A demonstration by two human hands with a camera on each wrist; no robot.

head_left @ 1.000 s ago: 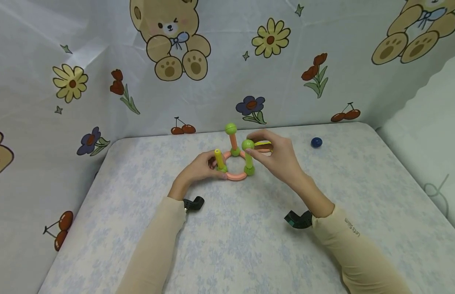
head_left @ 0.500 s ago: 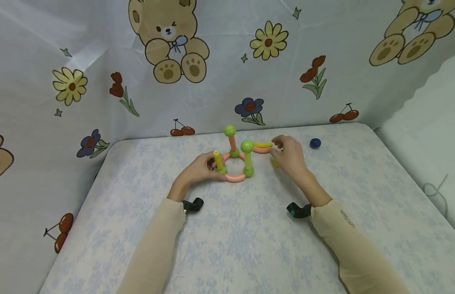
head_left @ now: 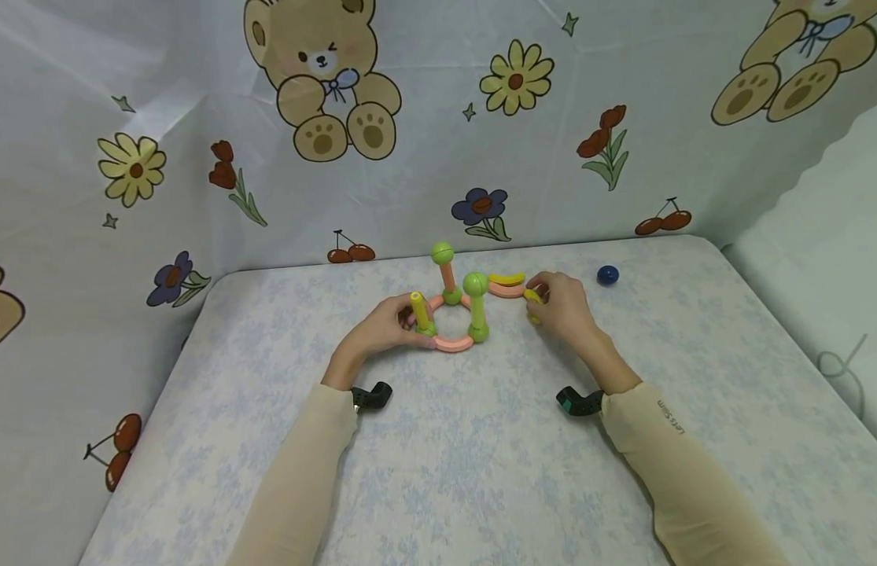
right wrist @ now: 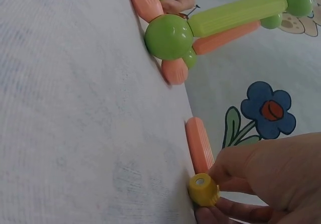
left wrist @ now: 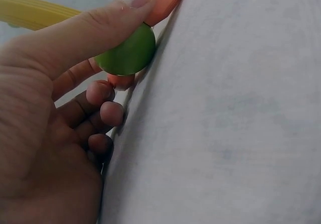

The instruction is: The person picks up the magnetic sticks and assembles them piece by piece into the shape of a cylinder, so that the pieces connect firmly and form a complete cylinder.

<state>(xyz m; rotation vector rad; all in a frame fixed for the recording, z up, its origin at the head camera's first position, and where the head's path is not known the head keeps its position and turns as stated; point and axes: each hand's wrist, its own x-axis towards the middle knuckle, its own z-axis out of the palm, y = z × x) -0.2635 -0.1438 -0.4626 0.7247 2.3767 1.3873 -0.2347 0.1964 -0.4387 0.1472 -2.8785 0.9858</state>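
A toy frame of magnetic rods and balls stands on the table: curved pink rods (head_left: 453,344) and green balls (right wrist: 169,36) form a ring with uprights. One upright is a yellow rod (head_left: 419,308), one a green rod (head_left: 477,312) topped by a green ball, and one a pink rod, also ball-topped. My left hand (head_left: 385,324) holds the ring's left green ball (left wrist: 128,53), thumb over it, fingers around behind. My right hand (head_left: 564,308) pinches a short yellow rod (right wrist: 203,189) between thumb and fingers, right of the frame; its end shows a small metallic disc.
Behind my right hand lie a loose curved pink rod (head_left: 506,291) and a curved yellow rod (head_left: 507,279). A dark blue ball (head_left: 608,275) rests farther right. A cloth with printed bears and flowers (head_left: 410,196) hangs along the table's back edge.
My right hand has left the green ball atop the green upright, moved right and down to the table, and taken hold of the yellow rod there. My left hand stays in place.
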